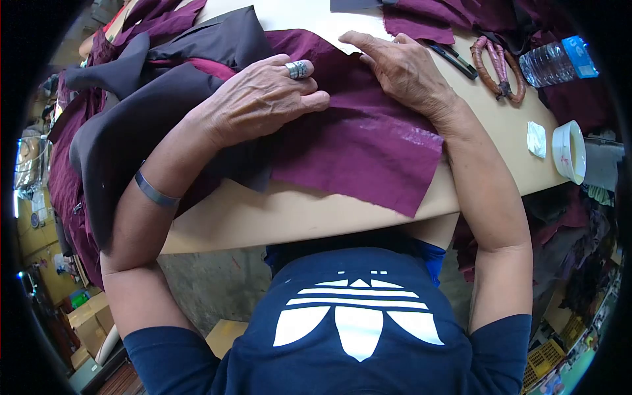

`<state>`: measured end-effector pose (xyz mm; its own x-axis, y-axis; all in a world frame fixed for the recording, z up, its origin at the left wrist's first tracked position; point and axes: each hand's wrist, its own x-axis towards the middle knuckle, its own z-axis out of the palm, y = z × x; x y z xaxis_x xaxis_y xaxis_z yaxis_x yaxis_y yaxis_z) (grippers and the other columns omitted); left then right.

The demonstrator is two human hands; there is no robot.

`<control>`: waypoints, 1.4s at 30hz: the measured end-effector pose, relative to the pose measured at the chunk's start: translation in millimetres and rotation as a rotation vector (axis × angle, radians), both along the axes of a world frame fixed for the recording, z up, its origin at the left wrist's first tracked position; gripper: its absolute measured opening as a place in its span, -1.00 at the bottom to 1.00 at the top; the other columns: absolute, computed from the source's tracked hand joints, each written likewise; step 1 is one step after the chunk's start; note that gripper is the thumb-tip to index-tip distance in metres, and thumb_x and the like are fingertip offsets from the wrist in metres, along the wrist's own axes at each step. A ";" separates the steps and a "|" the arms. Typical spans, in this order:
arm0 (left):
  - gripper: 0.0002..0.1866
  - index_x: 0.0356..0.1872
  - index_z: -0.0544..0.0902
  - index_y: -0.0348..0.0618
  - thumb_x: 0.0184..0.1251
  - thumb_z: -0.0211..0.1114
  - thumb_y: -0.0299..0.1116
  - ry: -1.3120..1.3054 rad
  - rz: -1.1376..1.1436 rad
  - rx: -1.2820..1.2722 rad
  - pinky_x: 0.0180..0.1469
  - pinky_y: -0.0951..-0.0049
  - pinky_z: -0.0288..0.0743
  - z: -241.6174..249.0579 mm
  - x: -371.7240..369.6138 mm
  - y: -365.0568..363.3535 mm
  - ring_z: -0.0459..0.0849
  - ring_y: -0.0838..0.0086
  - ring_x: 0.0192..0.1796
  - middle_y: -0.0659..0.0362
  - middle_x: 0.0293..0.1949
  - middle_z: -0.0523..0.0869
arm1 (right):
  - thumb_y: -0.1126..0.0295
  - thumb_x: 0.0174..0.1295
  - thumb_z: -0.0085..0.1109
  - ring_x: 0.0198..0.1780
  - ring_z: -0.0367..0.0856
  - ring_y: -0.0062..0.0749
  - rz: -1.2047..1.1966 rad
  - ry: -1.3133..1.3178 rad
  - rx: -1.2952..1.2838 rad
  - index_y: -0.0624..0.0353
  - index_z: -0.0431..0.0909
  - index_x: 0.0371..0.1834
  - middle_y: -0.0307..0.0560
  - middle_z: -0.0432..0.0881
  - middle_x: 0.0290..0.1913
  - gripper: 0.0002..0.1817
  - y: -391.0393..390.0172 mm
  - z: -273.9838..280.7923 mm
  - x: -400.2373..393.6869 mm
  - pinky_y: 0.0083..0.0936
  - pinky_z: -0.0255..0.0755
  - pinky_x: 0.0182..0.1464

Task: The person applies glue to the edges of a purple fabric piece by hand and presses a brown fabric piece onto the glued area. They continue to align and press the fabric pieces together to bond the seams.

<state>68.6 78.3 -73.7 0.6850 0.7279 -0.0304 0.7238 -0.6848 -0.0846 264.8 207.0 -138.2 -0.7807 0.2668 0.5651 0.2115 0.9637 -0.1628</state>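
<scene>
My left hand (266,99), with a ring on one finger, lies on the cloth with its fingers curled under. Its fingertips are hidden, so what they grip cannot be made out. Under and beside it spreads a purple cloth piece (359,155), with a shiny strip near its right edge. My right hand (408,72) is at that cloth's upper right, index finger stretched out and thumb apart, over the border with a white sheet (316,16). Dark grey cloth (145,112) is heaped in thick folds around my left forearm.
On the table (487,158) to the right are pens (454,59), pink-and-brown wrapped scissors handles (498,69), a water bottle (556,62), a small white folded piece (536,139) and a white bowl (569,153). More purple cloth (421,23) lies at the far side.
</scene>
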 end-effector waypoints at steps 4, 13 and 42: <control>-0.83 -0.33 0.41 -0.04 0.02 0.16 -0.45 -0.040 0.042 -0.013 -0.15 0.35 0.37 0.6 -6.9 -0.8 0.45 0.35 -0.19 0.22 -0.42 0.44 | 0.48 0.18 0.14 -0.35 0.60 -0.32 0.007 0.019 -0.048 -0.07 0.38 0.13 -0.16 0.67 -0.15 -0.58 -0.1 -0.8 -0.2 -0.43 0.40 -0.22; -0.86 -0.32 0.41 -0.03 0.06 0.12 -0.42 0.061 0.034 -0.040 -0.10 0.34 0.34 6.0 -10.7 -3.0 0.46 0.33 -0.17 0.20 -0.44 0.44 | 0.48 0.18 0.14 -0.42 0.55 -0.28 0.005 0.032 -0.025 -0.04 0.41 0.08 -0.17 0.66 -0.15 -0.62 1.0 -1.8 -0.8 -0.45 0.37 -0.25; -0.83 -0.19 0.48 -0.24 0.20 0.12 -0.46 0.114 0.413 0.142 0.09 0.36 0.40 -12.1 -43.5 -23.9 0.43 0.22 0.11 0.07 -0.09 0.46 | 0.44 0.22 0.11 -0.43 0.58 -0.24 -0.133 0.024 -0.108 -0.08 0.35 0.18 -0.14 0.66 -0.37 -0.56 -18.1 3.0 -29.0 -0.40 0.43 -0.22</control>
